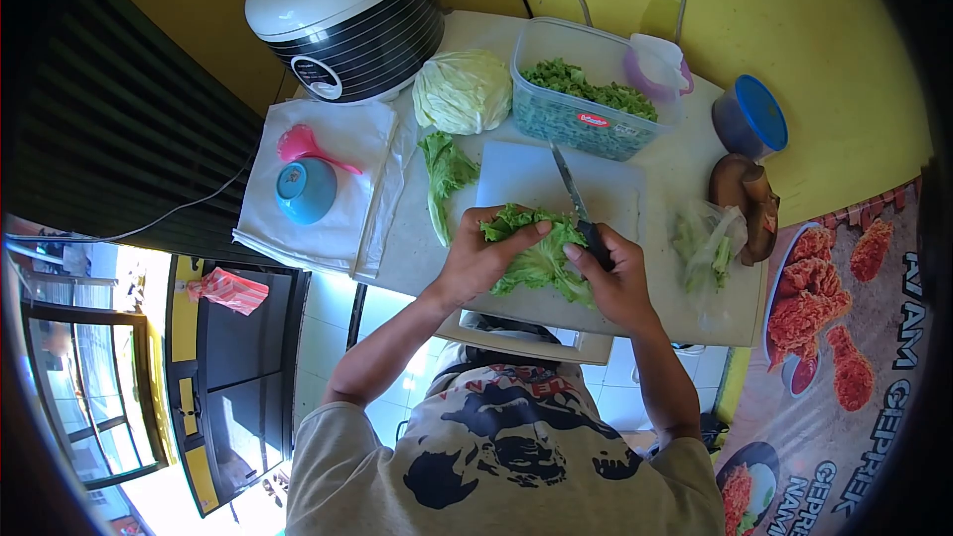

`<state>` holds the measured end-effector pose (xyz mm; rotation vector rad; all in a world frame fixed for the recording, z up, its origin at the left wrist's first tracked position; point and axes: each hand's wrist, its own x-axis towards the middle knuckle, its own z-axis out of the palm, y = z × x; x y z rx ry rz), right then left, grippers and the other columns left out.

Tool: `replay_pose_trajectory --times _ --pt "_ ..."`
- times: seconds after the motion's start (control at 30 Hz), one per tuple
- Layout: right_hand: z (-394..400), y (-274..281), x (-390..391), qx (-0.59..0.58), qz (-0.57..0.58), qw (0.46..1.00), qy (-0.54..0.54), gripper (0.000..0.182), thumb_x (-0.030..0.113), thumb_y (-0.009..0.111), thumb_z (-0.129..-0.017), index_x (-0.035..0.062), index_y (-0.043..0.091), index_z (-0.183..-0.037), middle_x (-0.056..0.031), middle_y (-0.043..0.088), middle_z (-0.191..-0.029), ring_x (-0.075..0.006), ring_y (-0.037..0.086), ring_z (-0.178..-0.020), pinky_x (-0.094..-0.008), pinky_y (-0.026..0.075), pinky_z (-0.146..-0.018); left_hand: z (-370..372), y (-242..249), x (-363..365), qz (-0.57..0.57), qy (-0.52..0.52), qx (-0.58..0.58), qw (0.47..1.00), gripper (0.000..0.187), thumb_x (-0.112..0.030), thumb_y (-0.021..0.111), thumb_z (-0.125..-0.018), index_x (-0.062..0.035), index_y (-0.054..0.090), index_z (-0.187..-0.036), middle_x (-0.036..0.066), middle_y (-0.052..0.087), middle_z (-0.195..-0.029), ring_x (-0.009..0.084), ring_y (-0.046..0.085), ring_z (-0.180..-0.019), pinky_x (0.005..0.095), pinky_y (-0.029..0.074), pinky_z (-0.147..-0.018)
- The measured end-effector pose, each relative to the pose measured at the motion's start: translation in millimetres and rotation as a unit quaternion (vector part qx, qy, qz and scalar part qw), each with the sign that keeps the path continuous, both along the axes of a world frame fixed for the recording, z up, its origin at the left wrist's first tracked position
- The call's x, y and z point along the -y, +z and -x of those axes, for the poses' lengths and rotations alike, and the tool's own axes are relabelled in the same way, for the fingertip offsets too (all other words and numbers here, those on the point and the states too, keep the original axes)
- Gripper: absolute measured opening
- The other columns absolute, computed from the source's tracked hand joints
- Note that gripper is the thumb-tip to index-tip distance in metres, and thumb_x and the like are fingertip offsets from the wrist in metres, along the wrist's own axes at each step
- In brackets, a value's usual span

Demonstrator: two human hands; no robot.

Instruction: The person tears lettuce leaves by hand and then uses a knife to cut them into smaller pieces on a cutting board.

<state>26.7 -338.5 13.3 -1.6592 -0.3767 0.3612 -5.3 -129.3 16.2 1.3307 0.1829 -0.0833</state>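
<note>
Bunched green lettuce leaves [544, 266] are gripped in my left hand [475, 260], its thumb lying over the top of them. The black handle of a knife [568, 187] sits in my right hand [619, 283], while that hand's thumb presses at the lettuce's right side. The blade points up and away from me, over a white cutting board [511, 171]. Left of the board lies another lettuce leaf [447, 174]. Behind the board stands a clear plastic container [541, 119] with cut greens [581, 87] inside.
A pale cabbage head [462, 91] sits beside a rice cooker [347, 15]. At left, a blue bowl [306, 191] and pink ladle [316, 149] rest on white sheets [338, 228]. A plastic bag of greens [707, 248], a brown mortar [730, 184] and a blue-lidded tub [749, 117] stand right.
</note>
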Motion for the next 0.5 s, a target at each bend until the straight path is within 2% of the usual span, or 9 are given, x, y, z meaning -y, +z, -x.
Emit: replay_pose_trajectory --times 0.07,0.17,0.27,0.43,0.5 --pt "0.0 -4.8 0.1 -0.001 -0.018 1.000 -0.007 0.016 0.016 0.071 -0.101 0.0019 0.067 -0.106 0.0048 0.058 -0.078 -0.0033 0.049 -0.067 -0.0238 0.042 -0.060 0.9 -2.4 3.1 0.016 0.032 0.007 0.999 0.020 -0.018 0.078 -0.097 0.0015 0.076 -0.101 0.002 0.074 -0.089 0.0067 0.064 -0.082 0.0257 0.053 -0.074" --pt "-0.7 7.3 7.4 -0.171 -0.065 0.983 0.003 0.017 0.018 0.073 -0.100 0.0030 0.068 -0.107 0.0023 0.063 -0.078 -0.0040 0.052 -0.058 -0.0234 0.043 -0.051 0.6 -3.8 4.8 0.035 0.068 0.015 0.997 0.020 -0.019 0.077 -0.098 0.0010 0.076 -0.100 0.001 0.074 -0.089 0.0057 0.063 -0.082 0.0242 0.052 -0.073" --pt "1.6 -0.5 10.3 -0.127 -0.027 0.991 0.022 0.019 0.020 0.074 -0.099 0.0035 0.068 -0.108 -0.0014 0.069 -0.079 -0.0045 0.052 -0.050 -0.0230 0.042 -0.043 3.6 3.3 4.5 0.036 0.092 0.021 0.995 0.021 -0.020 0.076 -0.099 0.0007 0.076 -0.099 0.001 0.073 -0.090 0.0050 0.062 -0.081 0.0230 0.051 -0.072" --pt "7.4 -8.8 15.4 -0.090 -0.014 0.996 -0.025 0.020 0.020 0.072 -0.101 0.0021 0.068 -0.108 -0.0040 0.072 -0.081 -0.0036 0.052 -0.050 -0.0225 0.042 -0.044 8.2 -1.3 4.5 0.033 0.087 0.045 0.995 0.024 -0.022 0.074 -0.101 0.0009 0.073 -0.106 -0.001 0.070 -0.086 0.0044 0.060 -0.078 0.0223 0.050 -0.070" --pt "7.6 -5.7 14.6 -0.084 -0.021 0.996 -0.034 0.019 0.020 0.071 -0.101 0.0019 0.068 -0.108 -0.0036 0.072 -0.081 -0.0035 0.052 -0.050 -0.0225 0.042 -0.044 3.1 -7.8 -9.4 -0.054 0.053 0.042 0.996 0.027 -0.021 0.074 -0.101 0.0002 0.069 -0.117 0.004 0.071 -0.101 0.0076 0.064 -0.092 0.0250 0.052 -0.079"
